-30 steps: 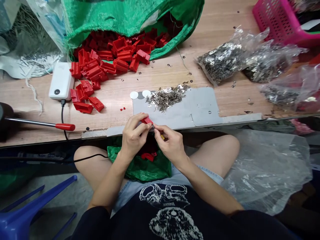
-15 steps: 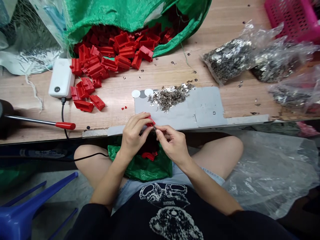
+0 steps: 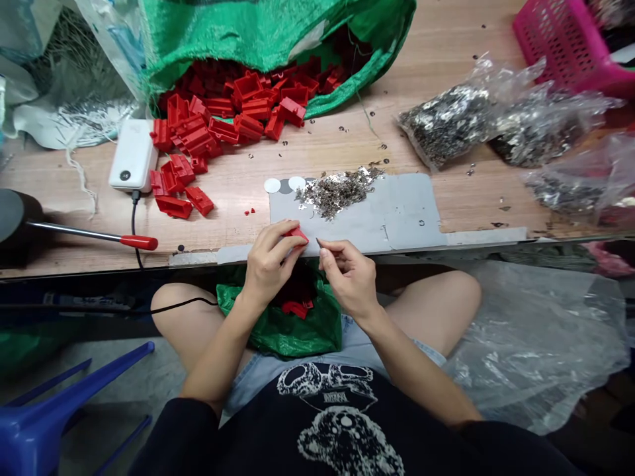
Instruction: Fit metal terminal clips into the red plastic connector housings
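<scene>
Pinching red part (image 3: 298, 234), left hand (image 3: 268, 261); apparently dark bit (image 3: 318, 242), right hand (image 3: 351, 274).

So the T-shirt (image 3: 258, 433) is a really dark navy, close to black, with a rough white print down its front. Upper part of the print (image 3: 325, 378) has two chunky loops side by side, plus a tiny block of lettering (image 3: 336, 397) too small to read. Lower on the tee there's a big speckled rounded figure (image 3: 347, 439), kinda bear-headed. Left sleeve (image 3: 183, 433) and right sleeve (image 3: 518, 439) match the tee, plain and short. Past the shirt's hem, light-blue denim shorts (image 3: 350, 330). Left hand (image 3: 268, 264) and right hand (image 3: 350, 276) are bare.
</scene>
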{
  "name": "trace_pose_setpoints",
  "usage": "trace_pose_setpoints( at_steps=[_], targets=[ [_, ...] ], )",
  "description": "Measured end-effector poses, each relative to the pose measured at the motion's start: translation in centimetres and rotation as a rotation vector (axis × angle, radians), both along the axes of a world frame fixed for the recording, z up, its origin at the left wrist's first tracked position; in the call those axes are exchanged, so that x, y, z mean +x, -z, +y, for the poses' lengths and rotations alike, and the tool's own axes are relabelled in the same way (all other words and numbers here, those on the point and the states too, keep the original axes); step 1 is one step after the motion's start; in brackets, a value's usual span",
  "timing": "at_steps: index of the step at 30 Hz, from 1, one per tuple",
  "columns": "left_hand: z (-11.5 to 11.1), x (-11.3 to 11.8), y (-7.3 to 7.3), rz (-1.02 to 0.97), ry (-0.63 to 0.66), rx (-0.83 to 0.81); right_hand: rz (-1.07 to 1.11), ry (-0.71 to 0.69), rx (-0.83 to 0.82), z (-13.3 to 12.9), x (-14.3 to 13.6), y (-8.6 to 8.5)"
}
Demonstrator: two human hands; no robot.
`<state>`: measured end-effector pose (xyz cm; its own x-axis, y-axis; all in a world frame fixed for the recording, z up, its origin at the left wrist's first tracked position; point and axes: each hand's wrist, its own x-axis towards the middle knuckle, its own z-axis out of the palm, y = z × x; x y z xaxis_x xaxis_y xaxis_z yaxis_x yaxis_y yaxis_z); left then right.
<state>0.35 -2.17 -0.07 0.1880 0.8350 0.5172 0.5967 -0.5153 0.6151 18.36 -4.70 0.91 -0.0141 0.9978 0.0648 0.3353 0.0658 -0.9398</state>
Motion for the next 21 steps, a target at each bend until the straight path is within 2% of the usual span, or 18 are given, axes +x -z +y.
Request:
trace_pose_setpoints(
  at_steps=[5,8,10,13,15,17,19,21],
  targets=[
    [-0.7,0.8,1.0,0.117,-0.020,0.032,0.047,0.034,-0.071,-0.1,0.6,0.3],
    [-0.9,1.0,1.4,0.145,-0.028,0.069,0.071,0.071,-0.056,0.2,0.9,0.0],
    [-1.2,0.6,1.0,0.125,-0.021,0.095,0.075,0.086,-0.015,0.8,0.8,-0.7],
    [-2.9,-0.4,-0.9,0.116,0.078,0.072,0.034,0.100,0.086,2.2,0.1,-2.7],
    [-4.8,-0.8,-2.3,0.219,0.224,0.013,-0.035,0.060,0.152,3.4,-1.1,-4.2],
    [-6.6,-0.8,-2.9,0.398,0.337,-0.076,-0.120,-0.053,0.193,4.6,-3.1,-5.4],
    [-7.9,-0.5,-2.6,0.534,0.330,-0.173,-0.197,-0.198,0.212,5.8,-6.1,-5.8],
    [-8.4,-0.3,-1.6,0.588,0.323,-0.254,-0.260,-0.312,0.235,7.0,-9.6,-5.4]
  ],
)
